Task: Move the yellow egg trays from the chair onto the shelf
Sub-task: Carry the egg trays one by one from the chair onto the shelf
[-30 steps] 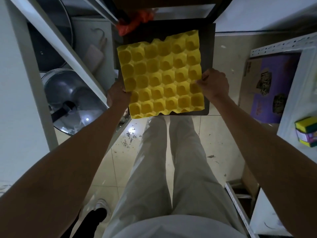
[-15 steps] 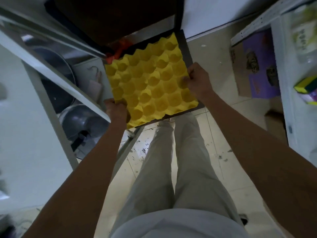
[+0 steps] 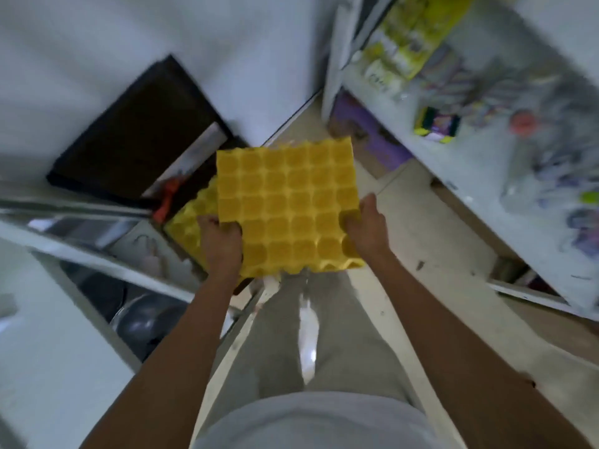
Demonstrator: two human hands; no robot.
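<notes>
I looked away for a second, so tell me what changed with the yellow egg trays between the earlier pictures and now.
Both hands, left hand and right hand, have lifted the top egg tray off the chair and swung it rightward, toward the shelf. Another yellow tray now shows underneath. The two-handed grip on opposite edges stayed.
</notes>
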